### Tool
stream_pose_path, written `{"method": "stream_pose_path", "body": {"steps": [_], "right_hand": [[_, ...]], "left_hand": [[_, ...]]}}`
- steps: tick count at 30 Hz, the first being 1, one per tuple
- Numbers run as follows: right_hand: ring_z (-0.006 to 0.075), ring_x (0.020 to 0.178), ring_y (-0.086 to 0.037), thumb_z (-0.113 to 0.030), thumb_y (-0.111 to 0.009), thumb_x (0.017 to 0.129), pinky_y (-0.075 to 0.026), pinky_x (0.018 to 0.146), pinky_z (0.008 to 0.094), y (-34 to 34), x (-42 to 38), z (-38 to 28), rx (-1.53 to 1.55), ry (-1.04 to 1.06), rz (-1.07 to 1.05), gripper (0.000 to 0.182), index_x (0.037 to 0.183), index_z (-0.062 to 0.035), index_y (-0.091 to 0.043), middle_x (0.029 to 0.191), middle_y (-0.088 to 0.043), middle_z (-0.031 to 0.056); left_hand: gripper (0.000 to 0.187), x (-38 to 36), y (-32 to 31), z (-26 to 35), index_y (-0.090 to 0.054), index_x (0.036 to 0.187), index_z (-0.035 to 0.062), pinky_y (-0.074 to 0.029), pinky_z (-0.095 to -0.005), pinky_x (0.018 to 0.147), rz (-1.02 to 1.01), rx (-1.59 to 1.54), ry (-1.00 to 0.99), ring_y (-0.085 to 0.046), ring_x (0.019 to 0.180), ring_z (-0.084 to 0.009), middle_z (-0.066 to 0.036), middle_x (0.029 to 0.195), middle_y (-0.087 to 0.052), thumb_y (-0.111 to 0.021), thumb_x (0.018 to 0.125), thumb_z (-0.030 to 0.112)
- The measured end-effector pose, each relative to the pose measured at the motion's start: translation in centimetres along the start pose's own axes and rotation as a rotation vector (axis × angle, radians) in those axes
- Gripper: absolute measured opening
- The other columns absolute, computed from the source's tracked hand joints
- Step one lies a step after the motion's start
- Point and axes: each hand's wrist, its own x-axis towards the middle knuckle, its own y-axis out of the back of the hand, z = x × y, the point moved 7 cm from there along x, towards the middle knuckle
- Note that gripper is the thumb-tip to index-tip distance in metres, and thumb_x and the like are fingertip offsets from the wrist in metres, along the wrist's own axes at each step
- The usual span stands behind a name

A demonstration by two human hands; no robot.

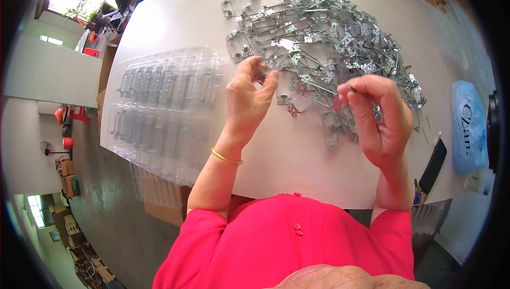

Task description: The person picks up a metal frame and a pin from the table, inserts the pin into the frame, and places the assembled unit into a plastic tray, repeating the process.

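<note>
A large tangled heap of silvery metal brackets with thin rods lies across the far middle and right of the white table. My left hand, with a gold bangle at the wrist, hovers at the heap's near left edge. Its thumb and fingertips are curved and apart, and I see nothing held between them. Over the heap's near right side, my right hand has thumb and forefinger pinched together. A tiny dark tip shows between them, too small to name.
Clear plastic trays with rows of metal parts lie on the left of the table. At the right are a black phone-like object and a blue plastic package. A cardboard box stands below the left edge.
</note>
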Motion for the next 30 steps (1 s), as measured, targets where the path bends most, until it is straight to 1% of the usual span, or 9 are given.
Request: {"method": "stream_pose_path", "body": {"steps": [2, 4, 5, 9, 12, 19, 24, 28, 30], "right_hand": [[0.0157, 0.076, -0.070, 0.003, -0.065, 0.097, -0.056, 0.066, 0.0267, 0.0, 0.0, 1.0, -0.004, -0.034, 0.015, 0.008, 0.104, 0.0015, -0.062, 0.095, -0.071, 0.0102], [0.0144, 0.078, -0.068, 0.001, -0.064, 0.098, -0.056, 0.066, 0.0263, 0.1, 0.1, 2.2, 0.025, -0.152, 0.045, 0.008, 0.106, -0.0008, -0.063, 0.099, -0.072, 0.0085], [0.0126, 0.081, -0.067, -0.002, -0.063, 0.100, -0.055, 0.065, 0.0248, 0.1, -0.1, 2.8, 0.056, -0.194, 0.055, 0.006, 0.106, -0.0018, -0.063, 0.101, -0.071, 0.0074], [0.0116, 0.082, -0.067, -0.002, -0.062, 0.100, -0.053, 0.066, 0.0238, -0.4, -0.6, 4.2, 0.102, -0.314, 0.024, 0.006, 0.106, -0.0010, -0.061, 0.099, -0.071, 0.0080], [0.0096, 0.078, -0.064, -0.003, -0.063, 0.101, -0.051, 0.066, 0.0232, -0.9, -1.1, 5.0, 0.216, -0.405, 0.012, 0.006, 0.105, -0.0010, -0.059, 0.093, -0.069, 0.0063], [0.0058, 0.071, -0.058, -0.002, -0.063, 0.100, -0.048, 0.062, 0.0233, -2.3, -1.7, 6.0, 0.406, -0.623, -0.102, 0.006, 0.102, -0.0006, -0.058, 0.084, -0.063, 0.0015], [0.0055, 0.070, -0.058, -0.003, -0.063, 0.100, -0.049, 0.061, 0.0228, -3.3, -2.0, 6.1, 0.451, -0.703, -0.172, 0.006, 0.102, -0.0005, -0.058, 0.083, -0.062, 0.0005], [0.0056, 0.069, -0.059, -0.004, -0.063, 0.101, -0.051, 0.061, 0.0232, -4.1, -2.6, 6.6, 0.482, -0.751, -0.196, 0.006, 0.101, -0.0004, -0.058, 0.083, -0.062, 0.0001], [0.0058, 0.069, -0.059, -0.005, -0.063, 0.101, -0.051, 0.061, 0.0236, -4.5, -2.8, 6.7, 0.491, -0.749, -0.214, 0.006, 0.101, -0.0003, -0.059, 0.082, -0.062, 0.0002]], "left_hand": [[0.028, -0.7, -0.6, 0.2, -0.060, 0.124, -0.0046, -0.058, -0.0296, 0.080, -0.133, -0.243, 0.127, -0.072, 0.091, -0.0175, -0.011, 0.104, -0.072, -0.064, 0.101, 0.012], [0.026, -2.6, -3.0, 0.5, -0.059, 0.123, -0.0040, -0.059, -0.0349, 0.083, -0.464, -0.806, 0.486, -0.072, 0.091, -0.0210, -0.015, 0.105, -0.070, -0.062, 0.101, 0.010], [0.027, -3.6, -3.5, 0.7, -0.057, 0.123, -0.0034, -0.060, -0.0436, 0.087, -0.509, -0.926, 0.547, -0.073, 0.086, -0.0245, -0.019, 0.103, -0.069, -0.058, 0.103, 0.014], [0.031, -6.4, -5.3, 0.6, -0.057, 0.121, -0.0021, -0.058, -0.0533, 0.092, -0.634, -1.380, 0.690, -0.073, 0.081, -0.0274, -0.024, 0.101, -0.068, -0.050, 0.106, 0.025], [0.032, -7.4, -6.1, 0.3, -0.057, 0.118, -0.0018, -0.059, -0.0531, 0.091, -0.684, -1.520, 0.706, -0.074, 0.080, -0.0271, -0.027, 0.105, -0.067, -0.047, 0.107, 0.027], [0.033, -8.3, -6.7, 0.1, -0.058, 0.115, -0.0021, -0.059, -0.0528, 0.091, -0.808, -1.620, 0.676, -0.074, 0.084, -0.0311, -0.031, 0.115, -0.064, -0.046, 0.107, 0.027], [0.037, -8.2, -6.6, 1.0, -0.057, 0.116, -0.0008, -0.059, -0.0468, 0.082, -0.732, -1.403, 0.673, -0.073, 0.089, -0.0398, -0.030, 0.111, -0.067, -0.042, 0.108, 0.033], [0.040, -8.2, -6.4, 1.3, -0.055, 0.117, 0.0001, -0.058, -0.0419, 0.075, -0.732, -1.328, 0.692, -0.074, 0.085, -0.0385, -0.028, 0.106, -0.068, -0.040, 0.109, 0.036], [0.038, -8.1, -6.3, 1.6, -0.054, 0.118, 0.0021, -0.055, -0.0381, 0.067, -0.791, -1.209, 0.634, -0.070, 0.070, -0.0303, -0.023, 0.094, -0.069, -0.038, 0.110, 0.036]]}}
